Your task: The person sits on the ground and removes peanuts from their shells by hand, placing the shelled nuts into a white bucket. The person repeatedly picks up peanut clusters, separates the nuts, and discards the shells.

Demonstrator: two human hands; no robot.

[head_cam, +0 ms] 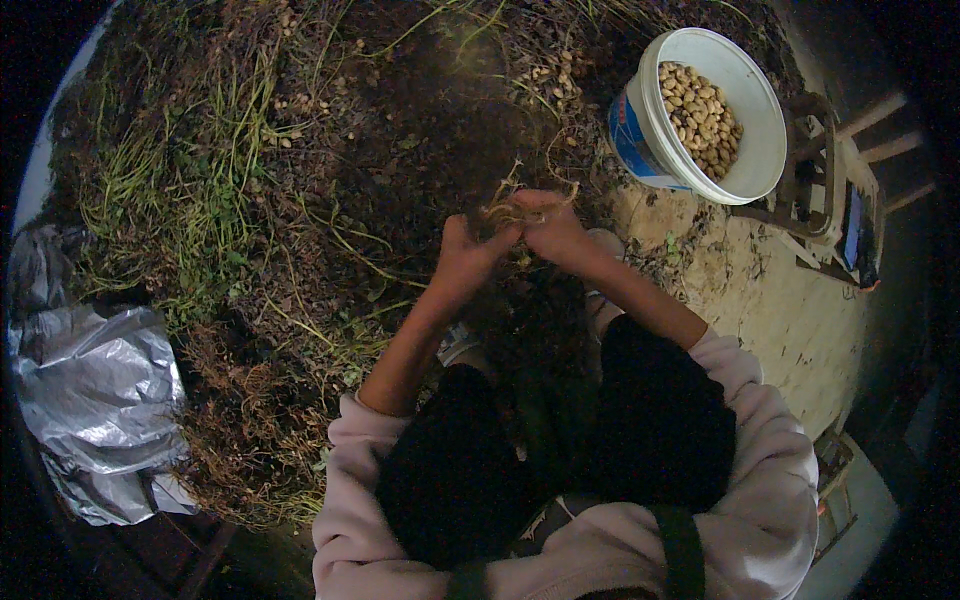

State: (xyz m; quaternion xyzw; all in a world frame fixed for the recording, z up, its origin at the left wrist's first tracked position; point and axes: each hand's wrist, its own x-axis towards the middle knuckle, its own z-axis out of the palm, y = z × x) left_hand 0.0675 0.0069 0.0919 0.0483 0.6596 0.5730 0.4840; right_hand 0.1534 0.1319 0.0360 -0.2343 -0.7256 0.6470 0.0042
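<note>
My left hand [474,251] and my right hand [551,229] meet in front of my knees, both closed around thin, pale plant stems with roots [512,202]. The fingers partly hide what they grip, so I cannot tell whether pods hang there. Under and beyond the hands lies a wide heap of pulled peanut plants [300,187], with green stems and dried leaves. Peanut pods [555,75] lie among the roots at its upper part. Right of the hands a white and blue plastic bucket [651,124] leans tilted, partly filled with unshelled peanuts [699,116].
Silvery plastic sheeting [101,390] lies at the left edge, beside brown, dry roots [247,420]. A wooden chair or stool [825,180] stands behind the bucket. Pale ground [780,322] with scattered plant bits is at the right. My feet rest close beneath the hands.
</note>
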